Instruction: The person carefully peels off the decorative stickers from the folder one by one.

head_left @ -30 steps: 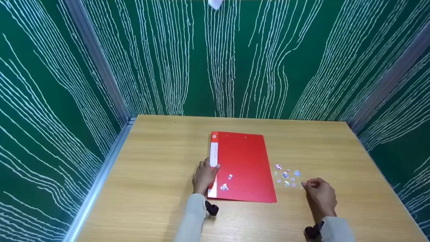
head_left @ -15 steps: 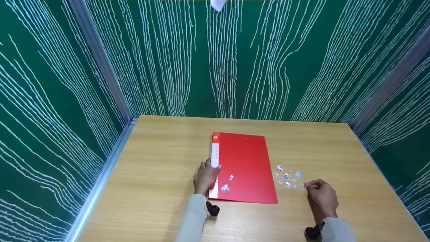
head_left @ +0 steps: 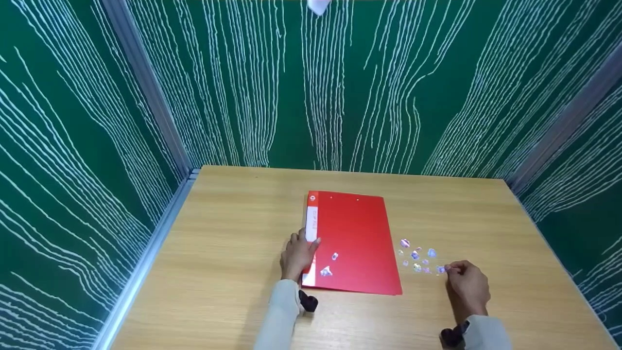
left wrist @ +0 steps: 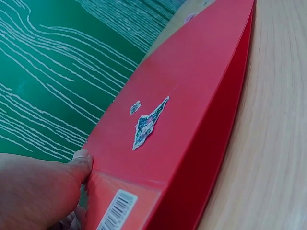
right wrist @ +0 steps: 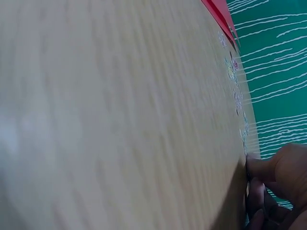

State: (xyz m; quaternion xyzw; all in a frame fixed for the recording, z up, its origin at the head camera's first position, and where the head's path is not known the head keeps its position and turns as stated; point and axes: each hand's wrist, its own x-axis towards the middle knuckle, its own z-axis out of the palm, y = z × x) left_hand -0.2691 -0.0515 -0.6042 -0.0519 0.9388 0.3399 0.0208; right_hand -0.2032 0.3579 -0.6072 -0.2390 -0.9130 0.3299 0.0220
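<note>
A red clip file folder [head_left: 352,243] lies on the table with two shiny stickers on its cover, a small one [head_left: 335,256] and a larger pointed one [head_left: 326,271]. My left hand [head_left: 295,255] grips the folder at its spine, the thumb over the cover's edge. In the left wrist view the cover [left wrist: 158,72] stands slightly raised above the lower part. Right of the folder, the fingertips of my right hand [head_left: 469,284] pinch the edge of a small shiny sticker [head_left: 440,269] close to the tabletop. The lower fingers are curled beneath in the right wrist view.
Several loose shiny stickers [head_left: 417,267] lie in a cluster between the folder and my right hand. The wooden table [head_left: 233,218] is bordered by green walls [head_left: 286,121] with white wavy lines. A metal rail [head_left: 146,262] runs along its left edge.
My right hand has shifted slightly right, and the sticker at its fingertips now shows more fully. The left hand stays on the folder; the head view has shifted a little.
</note>
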